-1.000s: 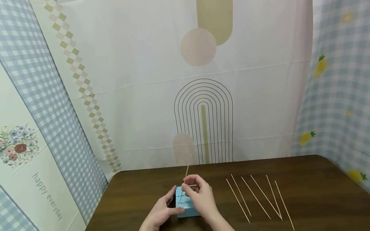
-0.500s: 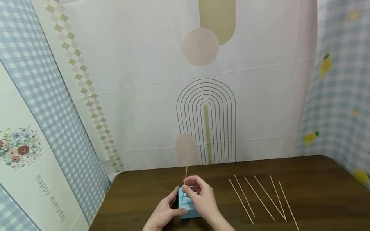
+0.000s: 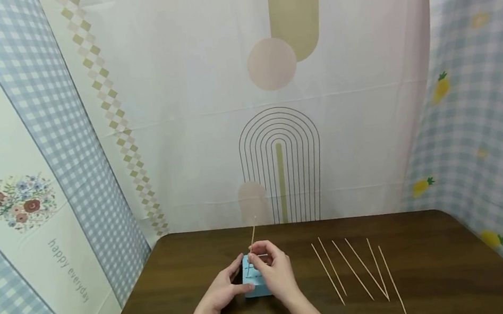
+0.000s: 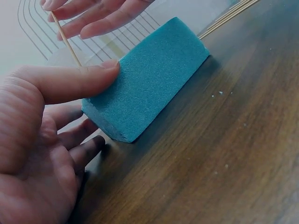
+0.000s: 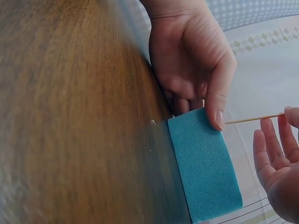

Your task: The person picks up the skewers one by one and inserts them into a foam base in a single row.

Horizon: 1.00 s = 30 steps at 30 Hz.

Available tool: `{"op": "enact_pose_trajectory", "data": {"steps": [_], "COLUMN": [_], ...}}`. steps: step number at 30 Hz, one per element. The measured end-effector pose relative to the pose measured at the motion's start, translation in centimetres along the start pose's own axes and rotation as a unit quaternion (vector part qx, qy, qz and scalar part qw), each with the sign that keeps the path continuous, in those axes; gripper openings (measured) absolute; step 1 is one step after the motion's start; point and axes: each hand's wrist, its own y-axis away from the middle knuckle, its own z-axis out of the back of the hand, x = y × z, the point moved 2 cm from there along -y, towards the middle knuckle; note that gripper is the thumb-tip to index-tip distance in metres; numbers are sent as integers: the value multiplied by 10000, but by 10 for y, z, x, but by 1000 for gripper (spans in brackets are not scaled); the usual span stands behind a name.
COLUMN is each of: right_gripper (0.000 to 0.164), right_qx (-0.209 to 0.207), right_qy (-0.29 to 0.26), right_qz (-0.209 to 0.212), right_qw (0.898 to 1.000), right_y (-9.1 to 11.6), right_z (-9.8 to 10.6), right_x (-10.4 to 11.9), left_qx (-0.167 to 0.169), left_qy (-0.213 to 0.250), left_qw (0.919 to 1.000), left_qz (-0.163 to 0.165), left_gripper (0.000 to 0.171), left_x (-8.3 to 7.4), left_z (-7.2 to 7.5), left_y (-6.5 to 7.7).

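A light-blue foam block [image 3: 259,289] with small dark marks on its top sits on the wooden table. My left hand [image 3: 221,290] grips its left end, thumb on the near side and fingers round the far side. Between thumb and fingertips, my right hand [image 3: 274,270] pinches a thin wooden skewer [image 3: 253,234]. The skewer stands over the block's top, leaning slightly, its lower end at the surface near the left end. In the left wrist view, the left thumb hides that lower end behind the block's side [image 4: 149,79]. The right wrist view shows the skewer [image 5: 252,119] rising past the left thumb.
Several more skewers [image 3: 351,270] lie spread on the table [image 3: 425,261] right of the block. Small pale crumbs [image 4: 221,93] dot the wood near it. A white patterned cloth [image 3: 194,159] hangs behind, with checked cloths at both sides.
The skewer has tilted a little more upright over the block, and my right hand has shifted slightly with it. My left hand keeps its grip. The head view has shifted slightly.
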Motion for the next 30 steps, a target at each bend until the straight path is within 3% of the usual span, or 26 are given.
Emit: {"op": "enact_pose_trajectory", "data": {"steps": [11,30], "right_gripper": [17,20], "right_qx": [220,489], "right_qy": [664,1187], "right_qz": [7,-12], "right_qw": [9976,9917], "right_y": [0,3], "right_z": [1,-2], "right_x": [-3,-6], "left_qx": [60,134], "left_qy": [115,108], "left_qw": [9998,9998], "left_qz": [-123,-45], "left_gripper": [94,96], "left_x": [-1,-1], "left_z": [-2,2], "left_y": [-1,2]}}
